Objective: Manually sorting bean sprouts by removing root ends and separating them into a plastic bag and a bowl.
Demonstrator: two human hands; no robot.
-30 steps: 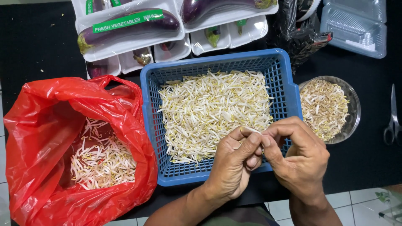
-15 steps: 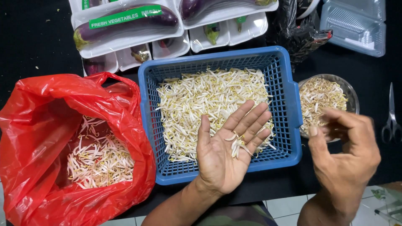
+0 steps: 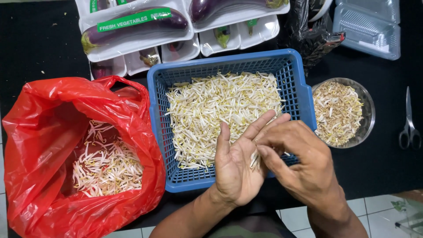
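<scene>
Blue basket (image 3: 299, 83) of bean sprouts (image 3: 220, 105) on our black counter (image 3: 39, 48), our left hand (image 3: 238, 167) open, palm up, cradling sprouts, right hand (image 3: 299, 163) seemingly pinching one, red bag (image 3: 53, 114) leftward.

one blue basket (image 3: 299, 88), one red bag (image 3: 39, 132), one glass bowl (image 3: 369, 110), one pair of scissors (image 3: 409, 125).

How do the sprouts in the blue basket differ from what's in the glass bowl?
The bean sprouts in the blue basket are long, pale white strands; the contents of the glass bowl are shorter, browner bits. The basket pile is far larger and spread wide; the bowl pile is small and heaped. Both sit on the dark table near the hands.
</scene>
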